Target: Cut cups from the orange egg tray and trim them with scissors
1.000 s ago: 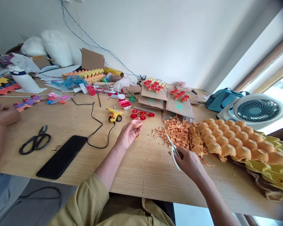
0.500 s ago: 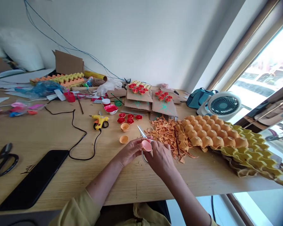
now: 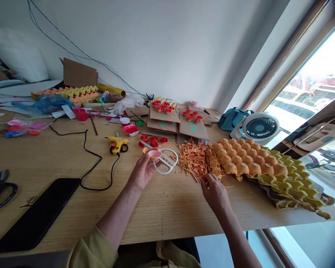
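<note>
My left hand is closed on a small pinkish egg-carton cup, its hollow facing up. The same hand also keeps white-handled scissors, with the loops out to the right and the blades pointing up-left behind the cup. My right hand is at the near edge of a heap of orange carton scraps, fingers pinched together. A thin strip shows by its fingertips; I cannot tell whether it is held. Another cup is partly hidden behind the scissors.
Red carton roses lie beyond my left hand, near a bowl of red paint. A yellow glue gun and a black phone are left. Stacked egg trays and a fan stand right.
My hands have moved apart. The scissors have passed from my right hand to my left, which has shifted left with the cup. My right hand has moved right, to the scrap heap.
</note>
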A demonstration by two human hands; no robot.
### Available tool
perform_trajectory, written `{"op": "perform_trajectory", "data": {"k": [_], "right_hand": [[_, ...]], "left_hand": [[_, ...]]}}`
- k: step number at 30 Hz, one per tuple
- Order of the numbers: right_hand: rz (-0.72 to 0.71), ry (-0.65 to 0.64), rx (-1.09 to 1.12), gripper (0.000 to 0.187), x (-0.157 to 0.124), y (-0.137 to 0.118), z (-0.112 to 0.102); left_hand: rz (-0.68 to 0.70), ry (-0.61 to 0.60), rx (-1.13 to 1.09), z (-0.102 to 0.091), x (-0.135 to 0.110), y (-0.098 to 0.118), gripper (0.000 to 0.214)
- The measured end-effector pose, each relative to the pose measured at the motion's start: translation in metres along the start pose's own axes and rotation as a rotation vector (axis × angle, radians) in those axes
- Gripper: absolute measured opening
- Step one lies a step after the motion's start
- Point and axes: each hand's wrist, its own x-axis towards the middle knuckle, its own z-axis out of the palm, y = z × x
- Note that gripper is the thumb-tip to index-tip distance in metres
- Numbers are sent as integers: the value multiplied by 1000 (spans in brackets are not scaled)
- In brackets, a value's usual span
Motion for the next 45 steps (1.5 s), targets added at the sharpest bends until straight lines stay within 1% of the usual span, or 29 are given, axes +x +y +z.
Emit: {"op": "perform_trajectory", "data": {"k": [3, 6, 10, 14, 18, 20, 23, 27, 30, 33, 35, 37, 39, 41, 42, 45], "right_hand": [[67, -94, -114, 18, 6, 1, 10], [117, -175, -200, 21, 14, -10, 17], [174, -280, -276, 23, 24, -23, 21], [222, -358, -320, 26, 30, -28, 19], [251, -434, -337, 28, 29, -28, 9], [258, -476, -343, 25, 23, -26, 1], [240, -535, -351, 21, 7, -18, -11], [196, -611, -363, 20, -25, -2, -28], [205, -667, -401, 16, -49, 9, -44], [195, -704, -422, 18, -69, 12, -57], [139, -692, -414, 19, -77, 6, -57], [1, -616, -361, 18, -81, -8, -51], [-136, -585, -277, 18, -83, -27, -40], [-253, -599, -176, 18, -84, -46, -28], [-288, -605, -138, 18, -85, -55, -24], [-334, -647, -66, 21, -88, -68, -17]], "left_hand": [[4, 17, -37, -1, 1, 2, 44], [4, 24, -58, -1, 1, 3, 46], [-1, 28, -71, -1, 2, 3, 48], [13, 32, -86, -1, 2, 5, 48], [24, 33, -89, 0, 2, 7, 48], [23, 30, -85, 0, 2, 7, 48], [26, 31, -87, 2, 1, 8, 48], [39, 34, -99, 5, 1, 10, 46], [54, 47, -101, 6, 1, 12, 46], [86, 63, -93, 6, 2, 14, 46], [107, 68, -84, 4, 3, 15, 44], [118, 70, -73, 2, 4, 16, 43], [112, 74, -66, 0, 4, 16, 43], [101, 77, -65, -1, 4, 16, 43], [97, 79, -65, -1, 4, 16, 43], [100, 85, -57, 0, 4, 16, 43]]}}
